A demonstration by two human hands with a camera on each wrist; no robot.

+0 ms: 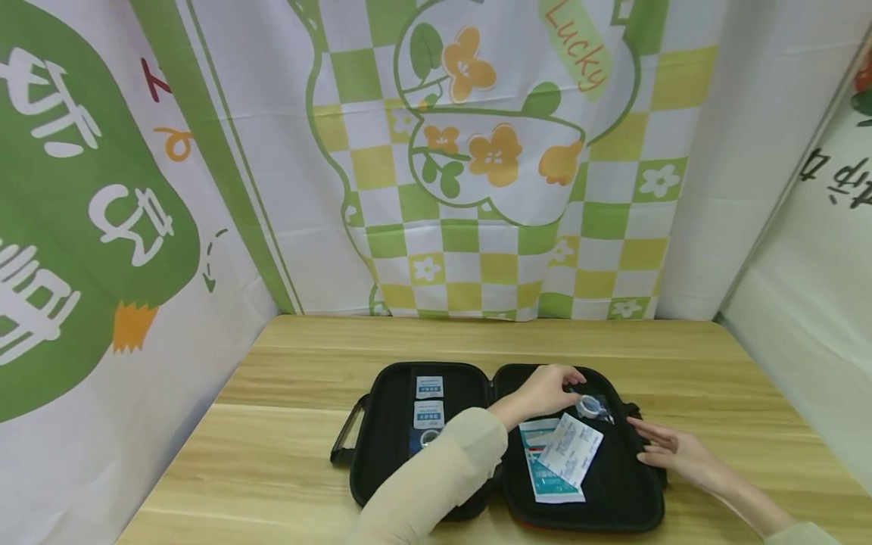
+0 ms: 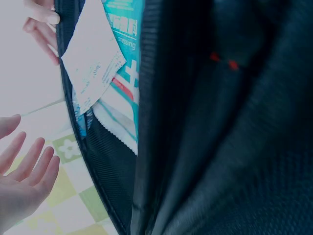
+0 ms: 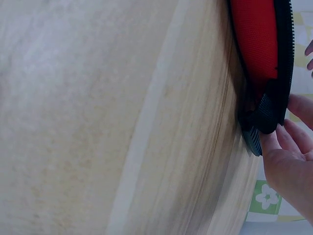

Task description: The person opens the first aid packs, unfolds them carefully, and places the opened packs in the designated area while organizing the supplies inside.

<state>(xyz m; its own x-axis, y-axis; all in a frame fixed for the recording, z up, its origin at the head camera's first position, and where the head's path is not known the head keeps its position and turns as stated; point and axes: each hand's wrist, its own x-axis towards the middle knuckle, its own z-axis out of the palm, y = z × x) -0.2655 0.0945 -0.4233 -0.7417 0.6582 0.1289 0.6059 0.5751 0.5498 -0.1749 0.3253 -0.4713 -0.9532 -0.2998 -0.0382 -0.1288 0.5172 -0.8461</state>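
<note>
A black zip case (image 1: 623, 503) lies unfolded on the table, its two halves side by side. My left hand (image 1: 541, 391) is over the far part of the right half, fingers apart and holding nothing. Close to its fingertips is a small clear packet (image 1: 591, 407) with a white ring-shaped thing inside. A white paper packet (image 1: 571, 450) lies partly across a teal-and-white dressing packet (image 1: 555, 484) in the same half. At the case's right edge, my right hand (image 3: 293, 156) pinches the rim by a black strap end (image 3: 266, 110). The case's outer shell (image 3: 257, 36) is red.
In the left half of the case sit two white-and-blue sachets (image 1: 429, 414) and a round item (image 1: 429, 437), partly hidden by my left sleeve (image 1: 436, 469). A carry handle (image 1: 347, 431) sticks out on the left. Wooden tabletop (image 1: 272, 424) surrounds the case, with printed curtains (image 1: 477, 265) behind.
</note>
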